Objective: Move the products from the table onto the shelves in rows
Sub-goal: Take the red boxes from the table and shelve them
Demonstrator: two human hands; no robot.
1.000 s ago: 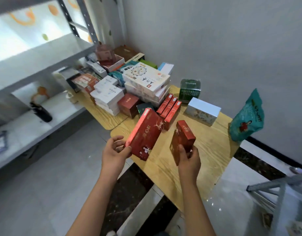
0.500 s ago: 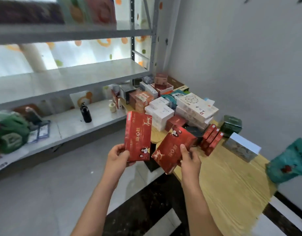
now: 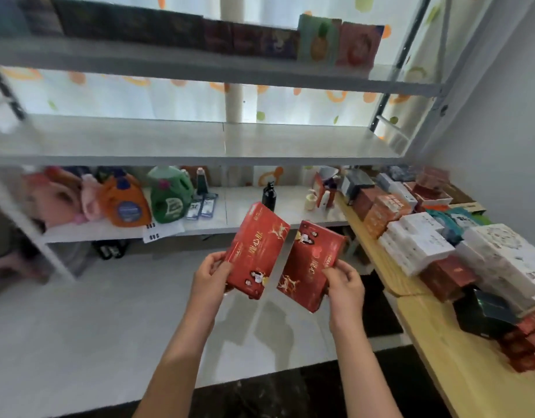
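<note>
A second ago the person faced the table with both boxes just lifted off it; now the view has swung to the shelves, so the carry is nearly done and placing comes next. The left hand grips one red box by its lower edge, fingers curled round it, held upright in the air. The right hand pinches a second red box at its lower right side, just beside the first, the two not quite touching. Beyond them the middle shelf lies bare and seems the likely target. The wooden table at the right holds many stacked products.
</note>
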